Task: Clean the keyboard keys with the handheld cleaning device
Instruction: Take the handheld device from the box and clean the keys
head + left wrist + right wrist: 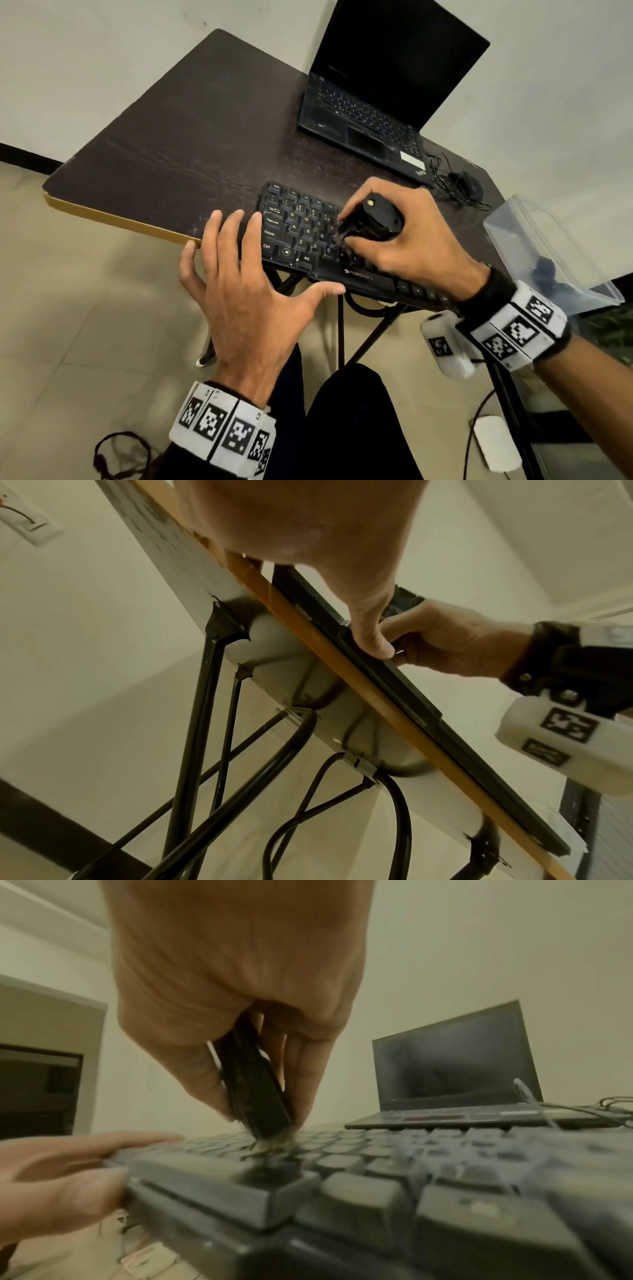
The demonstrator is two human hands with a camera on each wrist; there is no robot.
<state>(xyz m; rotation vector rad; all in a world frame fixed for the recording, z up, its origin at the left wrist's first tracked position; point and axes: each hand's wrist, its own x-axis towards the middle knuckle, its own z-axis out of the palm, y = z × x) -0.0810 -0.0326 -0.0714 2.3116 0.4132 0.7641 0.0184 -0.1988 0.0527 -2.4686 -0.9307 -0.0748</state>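
On the black keyboard (301,233), the right hand (404,236) curls round a black cleaning device (371,221), bristles touching keys; left hand (246,287) fingers spread, steadying its edge.

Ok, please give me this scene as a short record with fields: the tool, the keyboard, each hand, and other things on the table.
tool: small black handheld cleaning device, bristle tip down on the keys
keyboard: black wired keyboard, overhanging the near edge of the dark wooden table
right hand: grip curled around the device
left hand: fingers straight, resting at the keyboard's left end, thumb at its front edge
others: open black laptop, screen dark; black mouse with tangled cable; clear plastic box
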